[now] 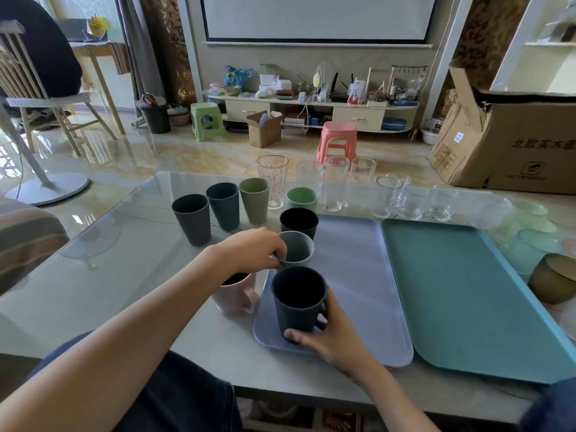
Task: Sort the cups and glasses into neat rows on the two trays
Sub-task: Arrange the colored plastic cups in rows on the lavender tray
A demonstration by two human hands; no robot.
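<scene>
Two hands set mugs on the purple tray.

The right hand [333,335] wraps the dark mug [299,302], standing upright at the near left corner of the purple tray [358,275]. Just behind, the left hand [252,249] pinches the grey mug [296,247] by its rim, in one row.

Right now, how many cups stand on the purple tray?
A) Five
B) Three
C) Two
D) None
B: three cups stand in a column along the left side of the purple tray: a black cup at the far end, a grey cup pinched at the rim by the left hand, and a dark mug held by the right hand. The teal tray holds none.
</scene>
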